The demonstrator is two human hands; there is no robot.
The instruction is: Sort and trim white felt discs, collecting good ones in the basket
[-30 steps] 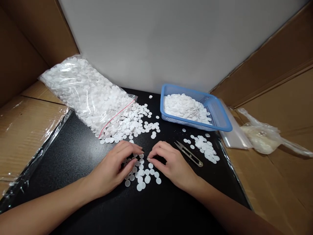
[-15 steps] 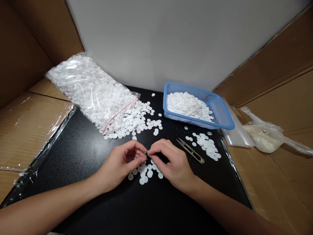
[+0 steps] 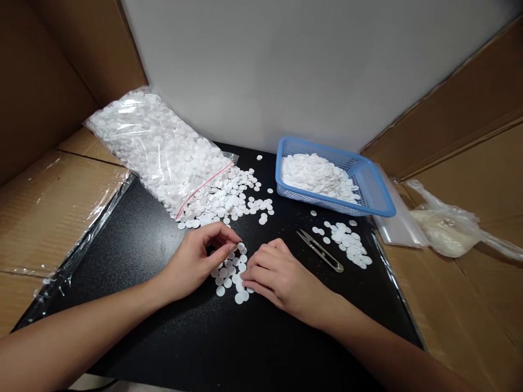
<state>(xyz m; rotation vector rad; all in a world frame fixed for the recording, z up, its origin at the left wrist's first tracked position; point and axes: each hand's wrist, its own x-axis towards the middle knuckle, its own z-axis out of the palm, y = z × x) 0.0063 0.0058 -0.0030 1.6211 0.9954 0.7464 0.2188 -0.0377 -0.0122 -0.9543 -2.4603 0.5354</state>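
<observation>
Small white discs (image 3: 232, 270) lie in a loose patch on the black tabletop between my two hands. My left hand (image 3: 206, 253) is at the patch's upper left, fingers curled, with thumb and forefinger brought together in a pinch. Whatever is between those tips is too small to make out. Palm down at the right side of the patch, my right hand (image 3: 280, 275) has its bent fingers pressed together, their tips touching the discs. Its thumb and any disc under the fingers are hidden.
Behind my left hand, a clear zip bag (image 3: 155, 147) full of discs spills some onto the table. A blue basket (image 3: 379, 190) holds a heap of them. Thread snips (image 3: 321, 250) lie beside another small disc pile (image 3: 350, 245). Plastic bags (image 3: 447, 228) rest on cardboard at right.
My hands have come apart from where their fingertips met. The right hand has dropped onto the discs; the left stays in nearly the same place. The view has shifted slightly.
</observation>
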